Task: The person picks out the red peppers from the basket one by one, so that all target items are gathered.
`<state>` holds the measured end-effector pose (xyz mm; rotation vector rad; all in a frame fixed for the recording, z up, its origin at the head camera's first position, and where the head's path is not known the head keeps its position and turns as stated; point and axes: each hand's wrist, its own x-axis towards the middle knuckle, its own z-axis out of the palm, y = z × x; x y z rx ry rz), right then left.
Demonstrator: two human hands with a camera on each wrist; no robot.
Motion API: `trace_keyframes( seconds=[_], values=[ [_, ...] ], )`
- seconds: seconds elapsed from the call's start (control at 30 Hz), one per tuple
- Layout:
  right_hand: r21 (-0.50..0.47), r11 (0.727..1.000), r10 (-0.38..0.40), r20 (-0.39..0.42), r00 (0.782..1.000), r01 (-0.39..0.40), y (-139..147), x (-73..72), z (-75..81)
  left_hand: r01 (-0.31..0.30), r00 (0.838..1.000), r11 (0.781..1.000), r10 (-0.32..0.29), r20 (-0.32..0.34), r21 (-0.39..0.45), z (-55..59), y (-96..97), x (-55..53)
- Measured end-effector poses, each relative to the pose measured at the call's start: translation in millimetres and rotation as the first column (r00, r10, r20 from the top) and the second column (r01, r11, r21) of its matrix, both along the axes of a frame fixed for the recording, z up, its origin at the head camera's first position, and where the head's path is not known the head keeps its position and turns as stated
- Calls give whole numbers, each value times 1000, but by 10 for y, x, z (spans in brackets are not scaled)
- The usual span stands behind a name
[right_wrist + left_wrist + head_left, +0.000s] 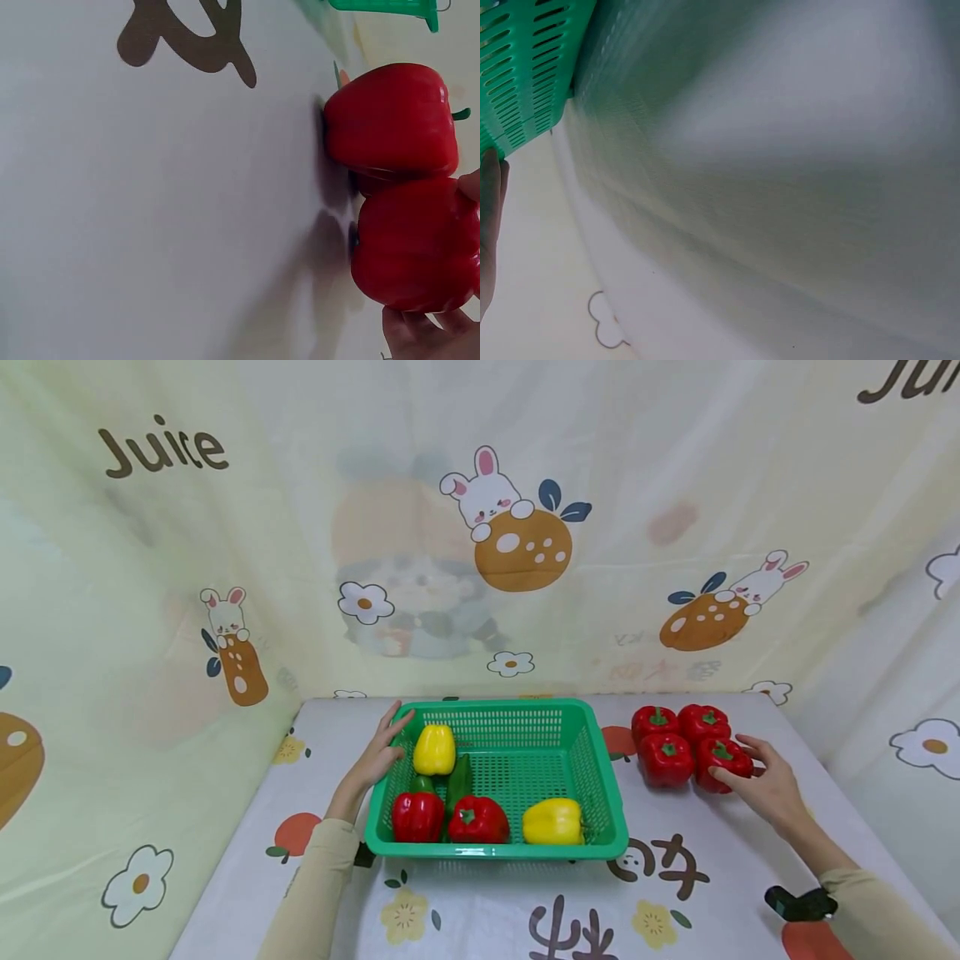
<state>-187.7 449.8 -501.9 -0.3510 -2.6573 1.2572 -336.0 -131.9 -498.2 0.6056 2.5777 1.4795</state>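
My left hand [378, 754] rests against the left rim of a green plastic basket [501, 852], its fingers fairly straight near the far corner. The left wrist view shows a finger along the basket's slotted outer wall [551, 75]. Inside the basket lie a yellow bell pepper [434, 750], another yellow one [553, 822], two red bell peppers [480, 821] and a long green vegetable [459, 781]. To the right, my right hand [772, 789] grips the near right red bell pepper [420, 247] of a cluster, thumb and fingers on opposite sides. A neighbouring red bell pepper [394, 120] touches it.
Several red bell peppers [666, 760] stand together on the printed white tablecloth [465, 910], right of the basket. A rounded green thing [422, 784] is partly hidden behind a red pepper in the basket. A patterned curtain [420, 410] hangs behind the table.
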Motion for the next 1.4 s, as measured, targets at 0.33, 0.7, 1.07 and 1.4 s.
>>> trace_keyframes(
  seconds=[0.33,0.7,1.07,1.4],
  values=[
    [8,1000,5,22,1000,-6,-24,6,-72,-3,1000,1000,3,-3,-5,-15,-5,-10],
    [21,1000,11,43,999,-12,-27,14,-96,-3,1000,1000,3,10,-2,-13,1,-10],
    [24,999,42,56,998,-43,-25,9,-84,-4,1000,1000,4,-7,2,2,-6,4],
    [23,998,51,65,997,-52,-52,6,-92,-2,1000,1000,2,-3,6,-17,-4,-2]
  ],
)
